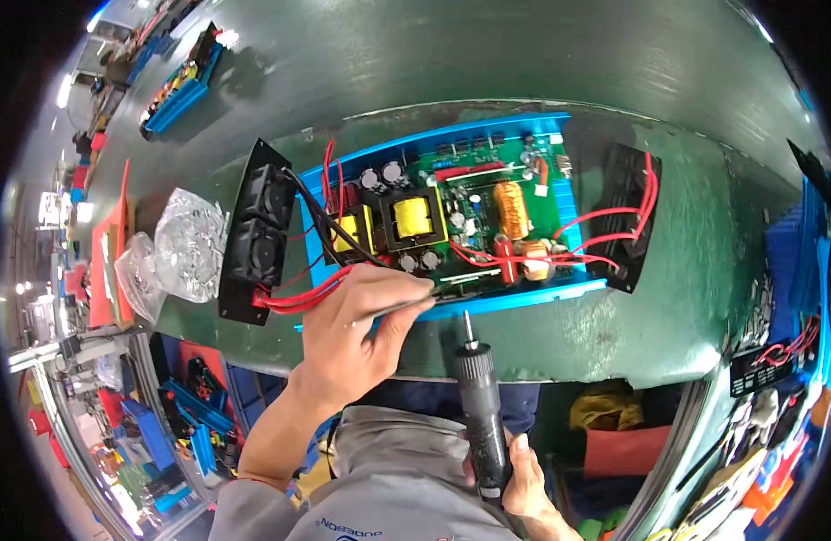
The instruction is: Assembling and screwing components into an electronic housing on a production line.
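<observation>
My left hand (348, 334) is closed in a pinch round slim metal tweezers (388, 310), whose tips reach the near edge of a green circuit board (546, 212) in a blue metal housing (523, 298). In my right hand (523, 478) is a black electric screwdriver (480, 406), its bit upright just short of the housing's near wall. Yellow transformers (413, 218), a copper coil (512, 209) and capacitors stand on the board. Wires join it to a black fan panel (257, 230) on the left and a black end panel (621, 221) on the right.
Crumpled clear plastic (190, 243) lies left of the fan panel. Another blue-housed unit (183, 90) sits at the far left. At the right edge are blue bins (794, 261) and a black panel with red wires (760, 370). Shelves with parts are below the green bench (677, 334).
</observation>
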The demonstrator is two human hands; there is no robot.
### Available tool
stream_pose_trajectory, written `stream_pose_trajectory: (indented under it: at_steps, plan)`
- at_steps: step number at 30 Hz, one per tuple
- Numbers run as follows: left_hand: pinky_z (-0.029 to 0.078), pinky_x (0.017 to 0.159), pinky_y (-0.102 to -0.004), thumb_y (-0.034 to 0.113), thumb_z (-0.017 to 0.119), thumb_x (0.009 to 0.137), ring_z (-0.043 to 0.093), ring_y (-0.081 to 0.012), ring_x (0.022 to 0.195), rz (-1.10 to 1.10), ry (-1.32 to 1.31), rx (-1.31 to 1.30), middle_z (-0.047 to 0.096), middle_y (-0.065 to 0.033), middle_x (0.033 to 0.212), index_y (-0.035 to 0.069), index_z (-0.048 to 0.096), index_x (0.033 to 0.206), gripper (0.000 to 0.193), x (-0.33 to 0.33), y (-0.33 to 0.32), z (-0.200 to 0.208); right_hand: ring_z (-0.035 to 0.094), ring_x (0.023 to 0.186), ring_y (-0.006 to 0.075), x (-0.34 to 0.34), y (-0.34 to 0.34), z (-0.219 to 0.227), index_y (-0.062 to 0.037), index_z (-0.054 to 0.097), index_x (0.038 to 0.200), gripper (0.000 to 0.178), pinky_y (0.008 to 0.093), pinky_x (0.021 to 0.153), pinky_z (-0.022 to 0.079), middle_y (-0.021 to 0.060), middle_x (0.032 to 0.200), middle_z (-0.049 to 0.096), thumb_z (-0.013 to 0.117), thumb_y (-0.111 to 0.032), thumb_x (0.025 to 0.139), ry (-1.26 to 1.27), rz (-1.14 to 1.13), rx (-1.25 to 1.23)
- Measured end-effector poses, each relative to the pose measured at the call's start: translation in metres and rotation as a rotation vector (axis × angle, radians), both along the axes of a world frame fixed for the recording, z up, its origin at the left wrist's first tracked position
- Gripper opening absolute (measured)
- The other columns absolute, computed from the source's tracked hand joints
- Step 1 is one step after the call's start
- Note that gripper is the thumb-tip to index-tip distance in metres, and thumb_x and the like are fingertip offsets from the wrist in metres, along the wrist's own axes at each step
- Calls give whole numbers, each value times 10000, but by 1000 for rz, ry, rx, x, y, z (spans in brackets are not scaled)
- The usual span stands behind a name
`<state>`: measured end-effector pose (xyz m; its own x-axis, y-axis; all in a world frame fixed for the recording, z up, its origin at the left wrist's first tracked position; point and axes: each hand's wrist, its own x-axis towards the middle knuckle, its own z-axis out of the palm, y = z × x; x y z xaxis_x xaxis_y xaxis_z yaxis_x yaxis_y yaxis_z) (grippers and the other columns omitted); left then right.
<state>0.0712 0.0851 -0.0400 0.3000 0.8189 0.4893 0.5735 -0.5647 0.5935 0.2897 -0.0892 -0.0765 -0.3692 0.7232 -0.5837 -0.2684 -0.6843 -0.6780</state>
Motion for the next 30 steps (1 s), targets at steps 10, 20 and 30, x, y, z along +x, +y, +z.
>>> stream_pose_trajectory:
  at_steps: [10, 20, 30]
  plan:
    - [557, 610, -273, -63, 795, 779, 710, -217, 775, -49, -114, -119, 728, -118, 985, 49, 636, 1127, 398, -16, 1, -2, 452, 491, 195, 6, 2, -1, 92, 601, 1203, 932, 311, 484, 357, 118, 608, 541, 305, -757, 961, 536, -112, -445]
    - [593, 665, -276, -106, 757, 812, 735, -225, 807, -64, -101, -164, 717, -142, 959, 39, 615, 1062, 322, -15, -2, 1, 531, 576, 184, -1, -1, -9, 114, 542, 1284, 910, 305, 560, 419, 140, 684, 603, 499, -711, 900, 431, -90, -258]
    - [570, 709, -367, -4, 706, 861, 713, -291, 853, -147, 45, -124, 710, -148, 975, 46, 608, 1063, 230, -8, 5, 14, 547, 681, 146, -9, 7, 6, 86, 552, 1260, 791, 288, 656, 407, 87, 748, 613, 605, -598, 867, 205, -22, -228]
